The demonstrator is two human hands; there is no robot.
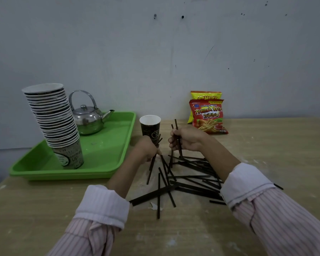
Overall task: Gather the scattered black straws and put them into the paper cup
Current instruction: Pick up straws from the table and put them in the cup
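Head view: the paper cup (pixel 150 128) stands upright on the table (pixel 266 148), just beyond the left hand (pixel 148 149) and a little left of the right hand (pixel 185 139). Each hand is clamped on a few black straws (pixel 192 183) held nearly upright, so their long axes already run close to the cup's open mouth. The left hand is nearer; its straws overlap the cup's wall from here. Most straws lie crisscrossed flat on the table, below and between the forearms. None shows inside the cup.
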